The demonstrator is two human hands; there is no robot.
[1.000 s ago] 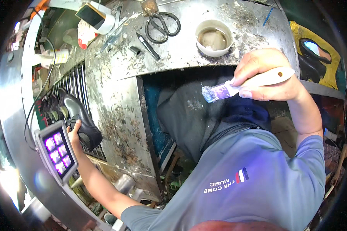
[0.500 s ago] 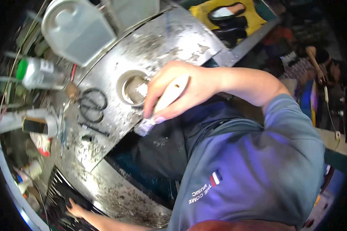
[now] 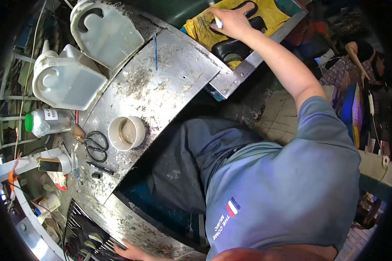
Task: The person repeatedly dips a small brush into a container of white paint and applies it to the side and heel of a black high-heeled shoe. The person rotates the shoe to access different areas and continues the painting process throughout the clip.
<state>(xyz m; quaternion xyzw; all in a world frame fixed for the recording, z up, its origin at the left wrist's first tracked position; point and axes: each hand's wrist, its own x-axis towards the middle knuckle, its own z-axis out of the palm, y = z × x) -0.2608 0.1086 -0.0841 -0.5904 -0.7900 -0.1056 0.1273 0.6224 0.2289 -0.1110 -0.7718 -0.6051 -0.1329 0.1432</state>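
My right hand [image 3: 231,22] is closed around a brush with a pale handle [image 3: 218,21], over the yellow cloth [image 3: 200,27]. Its bristles are not clear in this view. Beside and under that hand lie black shoes [image 3: 229,48], one with a tan inside [image 3: 247,8]. At the bottom left my left hand [image 3: 134,251] has its fingers apart at the edge of a slatted rack [image 3: 113,241]. Several dark shoe pieces [image 3: 80,232] lie on the rack. A white cup [image 3: 126,133] with a little liquid stands on the metal bench.
On the stained metal bench [image 3: 178,74] lie black-handled scissors [image 3: 96,145], a black marker [image 3: 100,168] and a thin blue stick [image 3: 156,53]. Two translucent containers [image 3: 67,82] and a green-capped jar [image 3: 52,122] line its far side. Another person [image 3: 357,61] sits at the right.
My right hand has carried the brush from beside the cup up to the shoes on the yellow cloth. My left hand has drawn back to the rack's edge. The view has shifted.
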